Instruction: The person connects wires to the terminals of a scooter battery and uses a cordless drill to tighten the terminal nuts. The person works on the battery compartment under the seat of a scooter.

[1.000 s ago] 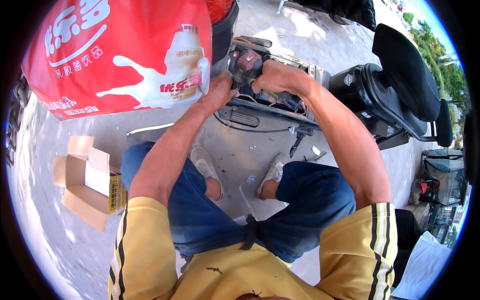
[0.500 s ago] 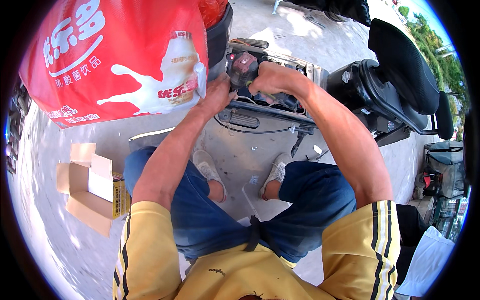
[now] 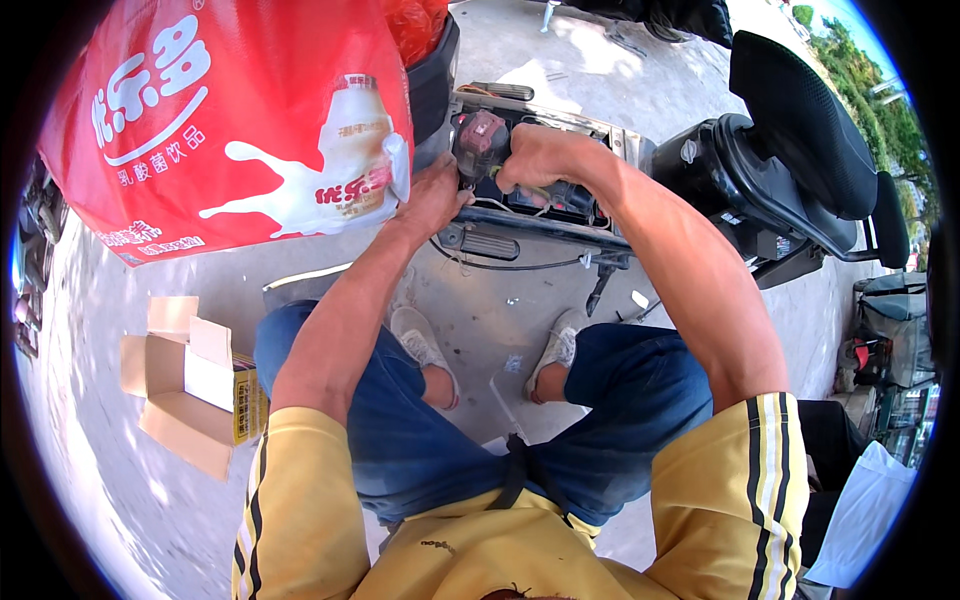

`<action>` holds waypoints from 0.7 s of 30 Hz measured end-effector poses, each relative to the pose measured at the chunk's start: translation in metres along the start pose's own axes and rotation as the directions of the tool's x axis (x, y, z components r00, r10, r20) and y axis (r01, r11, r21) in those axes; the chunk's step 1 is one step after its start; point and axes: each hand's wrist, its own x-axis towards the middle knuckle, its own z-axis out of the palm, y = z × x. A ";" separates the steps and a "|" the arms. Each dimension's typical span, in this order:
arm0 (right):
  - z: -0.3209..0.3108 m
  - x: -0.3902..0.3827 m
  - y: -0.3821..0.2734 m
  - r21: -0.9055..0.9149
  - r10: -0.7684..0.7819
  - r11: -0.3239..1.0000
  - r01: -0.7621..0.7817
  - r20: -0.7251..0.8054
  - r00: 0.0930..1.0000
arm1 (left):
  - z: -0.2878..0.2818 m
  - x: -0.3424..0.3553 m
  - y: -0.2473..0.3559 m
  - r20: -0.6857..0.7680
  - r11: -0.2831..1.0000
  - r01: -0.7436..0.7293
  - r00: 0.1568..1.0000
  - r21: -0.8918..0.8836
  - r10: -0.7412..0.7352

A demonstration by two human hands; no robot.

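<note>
My right hand [image 3: 545,160] is closed around a cordless power drill [image 3: 482,140] with a dark and dull red body. The drill is over the open battery compartment [image 3: 600,135] in the footboard of an electric scooter [image 3: 690,165]. At the compartment's left end, right beside the drill, is my left hand [image 3: 438,195]. Its fingers are curled together, and what they hold, if anything, is hidden. Wires and dark blocks show inside the compartment, partly covered by my right hand and forearm.
A large red printed bag [image 3: 270,130] bulges close to my left forearm. On the ground at left stands an open cardboard box [image 3: 190,390]. The scooter's black seat [image 3: 800,130] rises at right. Grey bags [image 3: 890,330] and a white cloth [image 3: 860,515] lie farther right.
The whole view has shifted slightly. Both hands stay at the compartment, and the drill remains in my right hand with little visible movement.
</note>
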 end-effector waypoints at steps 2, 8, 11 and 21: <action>0.000 0.005 0.004 0.001 0.011 1.000 -0.011 0.020 1.000 | 0.003 -0.001 -0.003 -0.012 1.000 -0.013 1.000 -0.002 0.013; -0.003 -0.011 -0.008 0.091 0.109 0.990 -0.111 0.036 0.993 | -0.003 0.000 0.005 0.010 1.000 -0.014 1.000 -0.012 0.015; 0.001 -0.005 -0.005 0.094 0.081 0.992 -0.082 0.023 0.996 | -0.002 0.002 0.002 -0.003 1.000 -0.019 1.000 -0.005 0.019; 0.007 -0.004 0.009 0.170 0.099 0.981 -0.095 -0.011 0.995 | -0.002 -0.003 0.006 0.034 1.000 0.008 0.999 0.004 -0.008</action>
